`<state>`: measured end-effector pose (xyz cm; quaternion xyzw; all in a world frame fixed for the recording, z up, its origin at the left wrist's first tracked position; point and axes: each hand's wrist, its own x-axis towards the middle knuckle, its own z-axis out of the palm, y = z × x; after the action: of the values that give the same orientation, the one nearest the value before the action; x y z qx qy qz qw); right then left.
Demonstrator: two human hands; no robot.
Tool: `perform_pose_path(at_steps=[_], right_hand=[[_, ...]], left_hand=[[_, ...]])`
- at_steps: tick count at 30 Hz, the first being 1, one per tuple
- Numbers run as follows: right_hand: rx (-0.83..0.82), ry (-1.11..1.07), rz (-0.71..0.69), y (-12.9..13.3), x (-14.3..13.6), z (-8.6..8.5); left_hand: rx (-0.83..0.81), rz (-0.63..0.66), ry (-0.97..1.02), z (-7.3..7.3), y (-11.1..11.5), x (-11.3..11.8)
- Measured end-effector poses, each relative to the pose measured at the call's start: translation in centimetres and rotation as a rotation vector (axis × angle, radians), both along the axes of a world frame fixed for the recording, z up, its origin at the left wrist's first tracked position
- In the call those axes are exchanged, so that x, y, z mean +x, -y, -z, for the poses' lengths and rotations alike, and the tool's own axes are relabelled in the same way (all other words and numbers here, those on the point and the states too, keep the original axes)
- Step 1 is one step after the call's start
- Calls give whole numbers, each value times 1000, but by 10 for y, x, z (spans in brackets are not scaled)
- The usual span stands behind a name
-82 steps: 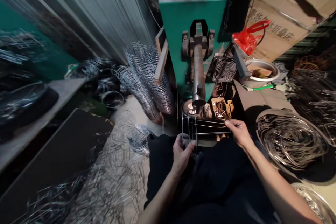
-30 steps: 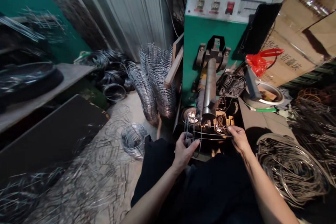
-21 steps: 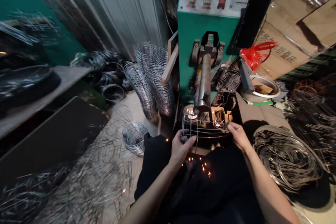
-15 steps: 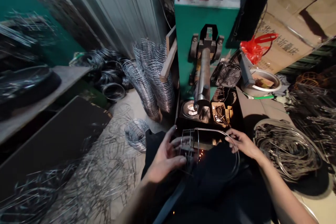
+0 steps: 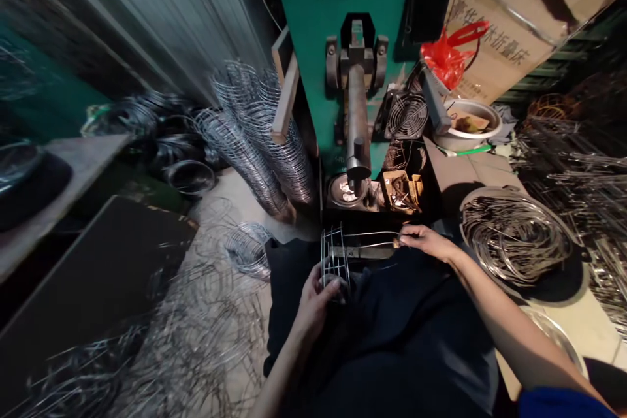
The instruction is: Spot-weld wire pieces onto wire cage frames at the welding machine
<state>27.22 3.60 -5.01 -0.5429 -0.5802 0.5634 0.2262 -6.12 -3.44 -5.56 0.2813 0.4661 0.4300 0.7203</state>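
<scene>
My left hand (image 5: 317, 294) is closed round the lower part of a small wire frame (image 5: 335, 253) made of crossing thin rods, held upright over my dark-clothed lap. My right hand (image 5: 422, 239) pinches the right end of a long bent wire (image 5: 375, 233), whose two strands run left to the frame. Whether the wire touches the frame cannot be made out. Just beyond both hands stands a green machine (image 5: 306, 19) with a thick metal arm (image 5: 358, 121) pointing toward me.
Tall stacks of wire rings (image 5: 249, 157) lean left of the machine. Loose wires (image 5: 215, 333) cover the floor at left. At right sits a round container of bent wires (image 5: 519, 241). A carton of small parts (image 5: 402, 191) lies under the machine arm.
My left hand has closed on the wire frame, which stands more upright. My right hand has moved left and up, and the wire loop looks flatter. The camera view has shifted.
</scene>
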Motion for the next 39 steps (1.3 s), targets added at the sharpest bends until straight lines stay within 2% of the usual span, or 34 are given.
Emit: perform_pose_path(at_steps=[3,6,11,23,39], right_hand=[[43,-94,172,-14,-10,-15],[200,-81,320,-30,-19,-26],[345,-78,412,-53,-24,-31],[367,-35,373,-78,-22,-36],[387,4,403,-87,-19,-41]], left_hand=[[81,-41,-12,-10,-18,19],[142,-80,-22,-20,-31,37],[188,-124,-24,-30,-44,51],[211,-158,-21,-25,-57,53],[264,-145,-21,-24,-73,58]])
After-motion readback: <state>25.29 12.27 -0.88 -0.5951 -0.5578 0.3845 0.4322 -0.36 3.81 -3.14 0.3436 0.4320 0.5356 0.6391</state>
